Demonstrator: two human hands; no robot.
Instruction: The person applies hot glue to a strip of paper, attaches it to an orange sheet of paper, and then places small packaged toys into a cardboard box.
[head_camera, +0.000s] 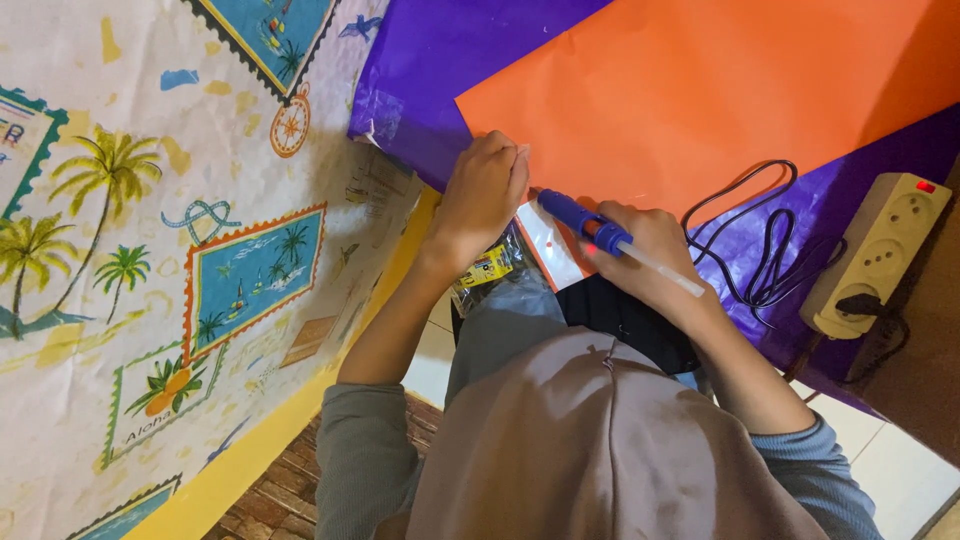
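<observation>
My right hand (650, 250) grips a blue glue gun (583, 222), and a white glue stick (662, 270) juts out of its back end. The gun's nozzle points at the near corner of a large orange paper sheet (700, 90). Just left of the gun, my left hand (483, 195) is closed and pinches that corner of the sheet, fingers curled over its edge. A white-backed flap with an orange border (548, 243) lies between the two hands. Purple sheets (440, 50) lie under the orange one.
A beige power strip (880, 250) with a lit red switch sits at the right, with a black cable (765, 250) coiled beside it. A clear plastic packet with a yellow label (485, 268) rests near my lap. A palm-patterned cloth (150, 250) covers the left side.
</observation>
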